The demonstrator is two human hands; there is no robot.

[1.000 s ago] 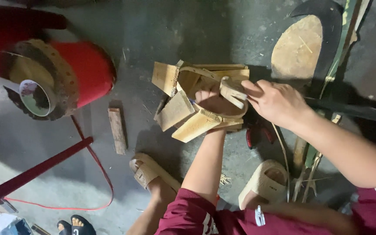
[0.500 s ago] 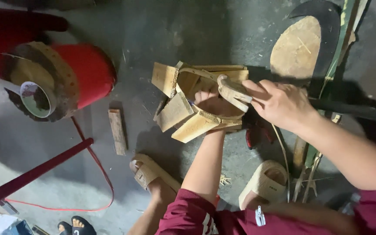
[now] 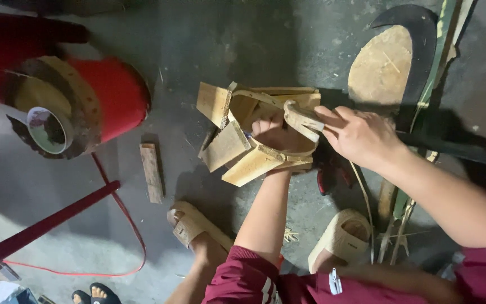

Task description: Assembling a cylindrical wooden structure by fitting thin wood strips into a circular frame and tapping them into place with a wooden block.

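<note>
My left hand [image 3: 274,134] is closed around a bundle of flat, pale bamboo pieces [image 3: 237,147], held above the dark concrete floor. A thin bamboo strip [image 3: 295,115] curves around the bundle like a band. My right hand [image 3: 358,134] pinches the end of that strip at the bundle's right side, fingers pressed on it. Both forearms reach up from the bottom of the view, in dark red sleeves.
A red cylinder [image 3: 116,95] with a woven coil and a roll of tape [image 3: 49,128] lies at left. A small wooden block [image 3: 152,171] rests on the floor. A round wooden block [image 3: 379,67] and a curved blade [image 3: 420,50] sit at upper right. Sandalled feet [image 3: 189,225] are below.
My right hand has shifted slightly left along the strip, drawing it tighter against the bundle. The left hand and bundle have stayed almost still.
</note>
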